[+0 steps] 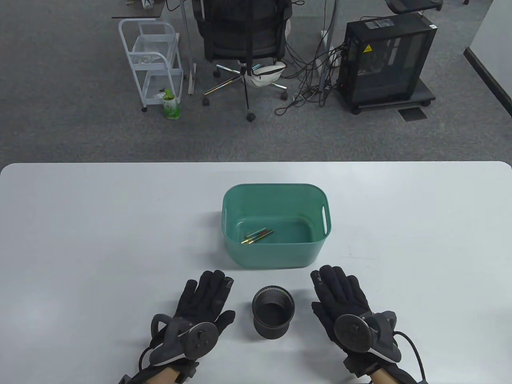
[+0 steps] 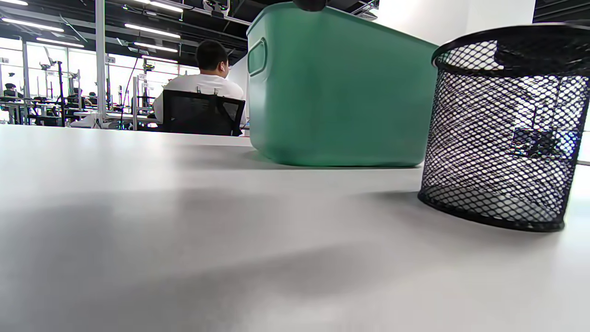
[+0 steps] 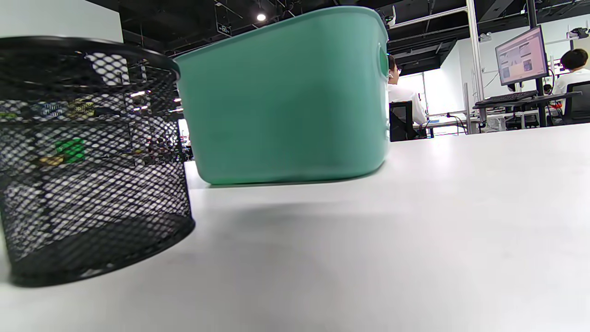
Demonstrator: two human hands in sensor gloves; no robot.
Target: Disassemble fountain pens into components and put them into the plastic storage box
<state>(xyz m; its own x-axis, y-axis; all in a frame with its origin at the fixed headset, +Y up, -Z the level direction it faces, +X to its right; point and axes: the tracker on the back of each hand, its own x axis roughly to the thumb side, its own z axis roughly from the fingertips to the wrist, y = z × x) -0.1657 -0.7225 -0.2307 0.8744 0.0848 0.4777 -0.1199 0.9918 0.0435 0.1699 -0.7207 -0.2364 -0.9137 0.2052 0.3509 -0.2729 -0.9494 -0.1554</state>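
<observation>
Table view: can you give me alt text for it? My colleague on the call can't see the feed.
Two gloved hands, left and right, lie flat and open on a white table either side of a black mesh cup. Beyond the cup stands a green box holding a few thin pen parts. Behind the table are grey carpet, an office chair and a computer tower.

Black fabric sensor gloves cover the left hand (image 1: 204,298) and right hand (image 1: 340,294). A dark grey tracker with a round black disc face and a looped ring is strapped to each, and a black cable runs off toward 6 o'clock
</observation>
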